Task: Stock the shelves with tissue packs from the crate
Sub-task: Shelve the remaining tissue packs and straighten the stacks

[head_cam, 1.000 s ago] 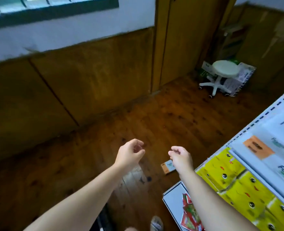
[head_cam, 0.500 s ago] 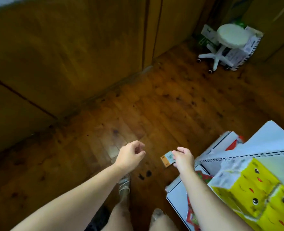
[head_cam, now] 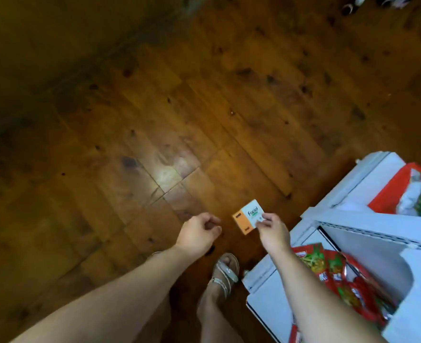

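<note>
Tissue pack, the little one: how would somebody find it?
Look at the wooden floor beside the white shelf unit. By the right hand is a small tissue pack, white and orange with "Facial" printed on it, unlike the red snack bags.

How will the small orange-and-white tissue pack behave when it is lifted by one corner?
Probably light: the small orange-and-white tissue pack is little, and the right hand pinches only its corner. It may sag a bit if the wrap is soft, though it looks flat here. Its flat, rectangular shape should not roll.
</note>
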A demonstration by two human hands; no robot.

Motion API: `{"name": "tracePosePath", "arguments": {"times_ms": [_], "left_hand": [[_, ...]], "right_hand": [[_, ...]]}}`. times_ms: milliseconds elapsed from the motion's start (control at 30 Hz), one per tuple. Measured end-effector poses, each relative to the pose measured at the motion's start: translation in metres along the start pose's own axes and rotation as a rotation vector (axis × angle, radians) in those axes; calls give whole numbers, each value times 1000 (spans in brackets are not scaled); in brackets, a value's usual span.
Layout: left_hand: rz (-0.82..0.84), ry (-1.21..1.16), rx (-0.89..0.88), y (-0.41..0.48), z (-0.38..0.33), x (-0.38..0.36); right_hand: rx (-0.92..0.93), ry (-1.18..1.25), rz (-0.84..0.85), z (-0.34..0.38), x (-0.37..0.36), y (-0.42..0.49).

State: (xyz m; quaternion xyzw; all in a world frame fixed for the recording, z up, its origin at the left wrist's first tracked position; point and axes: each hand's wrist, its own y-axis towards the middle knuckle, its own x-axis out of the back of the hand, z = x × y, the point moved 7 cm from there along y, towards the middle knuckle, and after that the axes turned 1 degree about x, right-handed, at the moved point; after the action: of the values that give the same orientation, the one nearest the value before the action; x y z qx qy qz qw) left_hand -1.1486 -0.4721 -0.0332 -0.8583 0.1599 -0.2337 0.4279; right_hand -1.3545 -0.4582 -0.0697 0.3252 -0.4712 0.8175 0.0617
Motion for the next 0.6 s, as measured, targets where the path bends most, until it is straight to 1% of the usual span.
{"name": "tracePosePath", "arguments": {"times_ms": [67, 167, 267, 333, 467, 533, 600], "left_hand": [[32, -34, 52, 49, 26, -38], [141, -90, 167, 112, 65, -96], [231, -103, 262, 159, 98, -143], [254, -148, 308, 184, 111, -163], [284, -237, 337, 217, 111, -183], [296, -225, 303, 227, 106, -187], [273, -215, 262, 233, 95, -185]], "right_hand": [[-29, -46, 7, -29, -19, 49], [-70, -84, -1, -68, -42, 113], [-74, -114, -22, -93, -60, 161], [-77, -148, -56, -103, -68, 187], [-94, -209, -56, -114, -79, 224], [-124, -193, -47, -118, -84, 228], [-131, -166, -57, -119, -83, 223]]}}
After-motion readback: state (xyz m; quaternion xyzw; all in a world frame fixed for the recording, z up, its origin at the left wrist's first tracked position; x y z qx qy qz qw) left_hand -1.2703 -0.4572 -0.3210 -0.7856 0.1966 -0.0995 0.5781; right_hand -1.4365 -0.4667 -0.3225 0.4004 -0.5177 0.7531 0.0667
